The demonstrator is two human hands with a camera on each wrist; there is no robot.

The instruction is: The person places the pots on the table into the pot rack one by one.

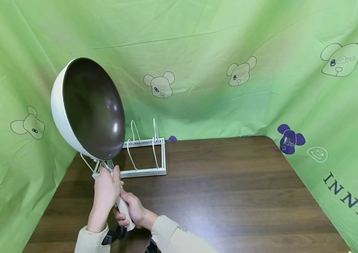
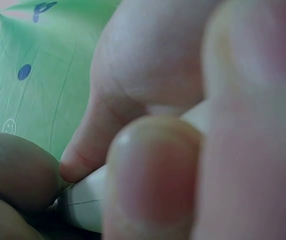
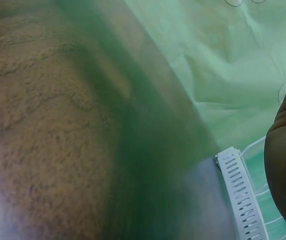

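Observation:
A deep wok, white outside and dark brown inside, is held up tilted at the left, its open side turned to the right. Its pale handle slants down toward me. My left hand grips the handle close to the pan. Lower down, my right hand holds the same handle near its end. In the left wrist view, blurred fingers curl round the pale handle. Only an edge of a hand shows at the right of the right wrist view.
Behind and below the wok, a white rack with upright wire dividers stands on the brown wooden table; the wok hides its left part. One rail of the rack shows in the right wrist view. A green printed cloth hangs around the table.

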